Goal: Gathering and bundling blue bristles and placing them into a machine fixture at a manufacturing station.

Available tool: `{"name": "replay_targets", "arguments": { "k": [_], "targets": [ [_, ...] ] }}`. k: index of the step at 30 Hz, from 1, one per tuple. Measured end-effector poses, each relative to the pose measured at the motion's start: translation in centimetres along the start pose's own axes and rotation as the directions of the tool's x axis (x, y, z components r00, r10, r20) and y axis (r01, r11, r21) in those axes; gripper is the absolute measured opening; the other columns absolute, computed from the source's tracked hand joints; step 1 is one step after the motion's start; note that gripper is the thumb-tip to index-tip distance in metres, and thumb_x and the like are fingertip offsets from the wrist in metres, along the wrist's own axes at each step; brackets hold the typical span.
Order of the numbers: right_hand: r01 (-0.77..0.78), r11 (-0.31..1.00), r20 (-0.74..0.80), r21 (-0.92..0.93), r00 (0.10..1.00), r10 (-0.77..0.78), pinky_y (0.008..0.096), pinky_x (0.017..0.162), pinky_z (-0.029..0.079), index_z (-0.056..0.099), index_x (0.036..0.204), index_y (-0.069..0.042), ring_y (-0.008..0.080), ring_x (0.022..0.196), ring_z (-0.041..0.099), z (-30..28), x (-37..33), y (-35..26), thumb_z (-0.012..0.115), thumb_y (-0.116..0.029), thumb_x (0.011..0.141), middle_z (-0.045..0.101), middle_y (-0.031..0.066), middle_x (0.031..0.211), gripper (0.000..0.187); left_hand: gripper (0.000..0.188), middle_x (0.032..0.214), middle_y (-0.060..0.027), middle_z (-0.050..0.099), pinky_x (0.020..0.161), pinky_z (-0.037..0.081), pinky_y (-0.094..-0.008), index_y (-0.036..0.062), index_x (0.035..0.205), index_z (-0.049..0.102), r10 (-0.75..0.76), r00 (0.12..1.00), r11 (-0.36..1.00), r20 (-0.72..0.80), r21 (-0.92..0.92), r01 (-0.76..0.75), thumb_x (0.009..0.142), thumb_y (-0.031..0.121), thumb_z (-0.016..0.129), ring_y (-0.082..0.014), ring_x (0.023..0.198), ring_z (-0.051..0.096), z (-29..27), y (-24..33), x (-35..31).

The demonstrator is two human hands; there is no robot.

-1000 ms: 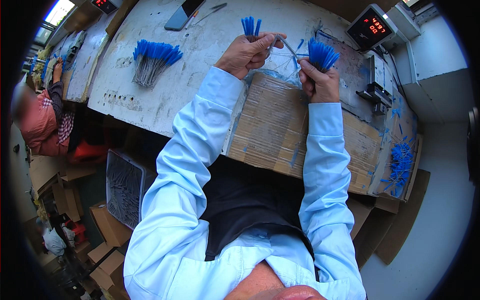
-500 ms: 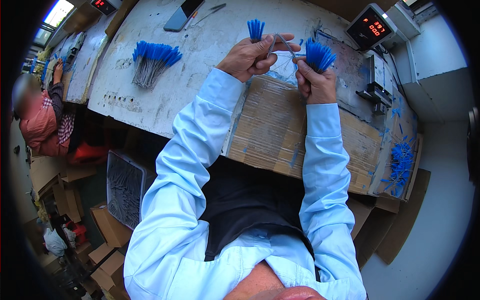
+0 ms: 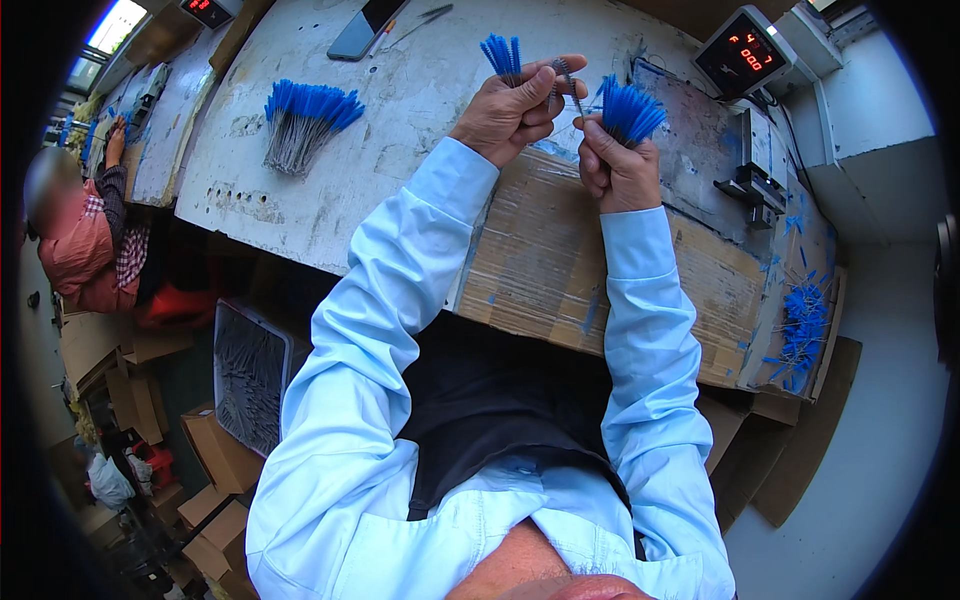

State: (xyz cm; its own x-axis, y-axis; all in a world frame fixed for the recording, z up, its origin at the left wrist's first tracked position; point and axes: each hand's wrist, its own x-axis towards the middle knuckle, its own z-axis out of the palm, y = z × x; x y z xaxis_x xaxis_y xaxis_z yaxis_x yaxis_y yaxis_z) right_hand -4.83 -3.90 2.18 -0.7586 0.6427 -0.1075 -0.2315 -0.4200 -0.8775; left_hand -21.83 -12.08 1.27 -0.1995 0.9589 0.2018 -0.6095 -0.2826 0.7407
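Held at twelve o'clock in half-curled left hand (image 3: 515,112): small blue brush bunch (image 3: 501,57). Gripped at one o'clock in closed right hand (image 3: 618,165): fuller bunch (image 3: 632,110). On table (image 3: 400,105), ten-thirty: third bunch (image 3: 312,125).

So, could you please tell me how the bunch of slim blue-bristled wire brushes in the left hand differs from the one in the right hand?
The left bunch looks thinner, with fewer brushes; the right bunch is fuller. The left bunch forms a narrow cluster, while the right bunch fans out more widely. Both are held with their blue ends toward the picture's top.
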Motion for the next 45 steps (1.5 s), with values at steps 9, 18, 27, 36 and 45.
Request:
{"name": "replay_targets", "arguments": {
  "k": [9, 18, 27, 36, 45],
  "targets": [
    [-0.047, 0.995, -0.060, 0.087, 0.997, 0.053, 0.0230, 0.038, 0.029, 0.067, 0.101, -0.001, 0.0081, 0.042, 0.041, 1.0, -0.2, 1.0, 0.069, -0.017, 0.093, 0.055, 0.0008, 0.060, 0.018, 0.046, 0.100, -0.0058, 0.065, 0.044, 0.032, -0.0148, 0.0028, 0.133, 0.056, 0.044, 0.996, 0.999, -0.073, -0.008, -0.045, 0.097, 0.031, 0.064, -0.0019, 0.055, 0.036, 0.7, -0.6, 0.2],
    [-0.061, 0.975, -0.079, 0.212, 0.994, 0.080, 0.0229, 0.037, 0.032, 0.068, 0.094, -0.005, 0.0103, 0.041, 0.047, 1.3, -0.2, 2.1, 0.072, -0.016, 0.090, 0.061, 0.0031, 0.061, 0.012, 0.042, 0.097, -0.0022, 0.065, 0.046, 0.034, -0.0151, 0.0034, 0.132, 0.057, 0.059, 0.977, 0.998, -0.204, 0.029, -0.054, 0.098, 0.028, 0.063, -0.0015, 0.052, 0.034, 1.6, -1.5, 0.6],
    [-0.066, 0.985, -0.109, 0.158, 0.991, 0.084, 0.0237, 0.038, 0.030, 0.067, 0.101, -0.002, 0.0097, 0.043, 0.044, 1.1, -0.4, 1.9, 0.070, -0.017, 0.092, 0.060, 0.0025, 0.063, 0.018, 0.043, 0.096, -0.0024, 0.065, 0.046, 0.034, -0.0148, 0.0038, 0.133, 0.056, 0.056, 0.973, 0.998, -0.225, 0.027, -0.052, 0.099, 0.029, 0.061, -0.0018, 0.053, 0.033, 1.5, -2.0, 0.6],
    [-0.019, 0.987, -0.121, 0.160, 0.992, 0.038, 0.0228, 0.036, 0.030, 0.070, 0.097, -0.003, 0.0100, 0.040, 0.046, 1.0, 0.0, 1.5, 0.072, -0.016, 0.090, 0.062, 0.0027, 0.062, 0.014, 0.043, 0.101, -0.0037, 0.067, 0.045, 0.030, -0.0157, 0.0035, 0.135, 0.055, 0.070, 0.975, 0.997, -0.211, 0.051, -0.061, 0.101, 0.029, 0.058, -0.0017, 0.054, 0.033, 1.4, -1.6, 0.5],
    [0.010, 0.999, -0.176, 0.045, 0.984, -0.002, 0.0225, 0.036, 0.029, 0.071, 0.096, -0.003, 0.0087, 0.040, 0.046, 0.9, 0.0, 1.1, 0.071, -0.015, 0.090, 0.062, 0.0026, 0.062, 0.014, 0.038, 0.067, 0.0054, 0.050, 0.043, 0.025, -0.0181, 0.0035, 0.132, 0.060, 0.071, 0.959, 0.986, -0.276, 0.162, -0.026, 0.101, 0.027, 0.059, -0.0024, 0.052, 0.031, 1.5, -1.3, 0.2]
  ]
}}
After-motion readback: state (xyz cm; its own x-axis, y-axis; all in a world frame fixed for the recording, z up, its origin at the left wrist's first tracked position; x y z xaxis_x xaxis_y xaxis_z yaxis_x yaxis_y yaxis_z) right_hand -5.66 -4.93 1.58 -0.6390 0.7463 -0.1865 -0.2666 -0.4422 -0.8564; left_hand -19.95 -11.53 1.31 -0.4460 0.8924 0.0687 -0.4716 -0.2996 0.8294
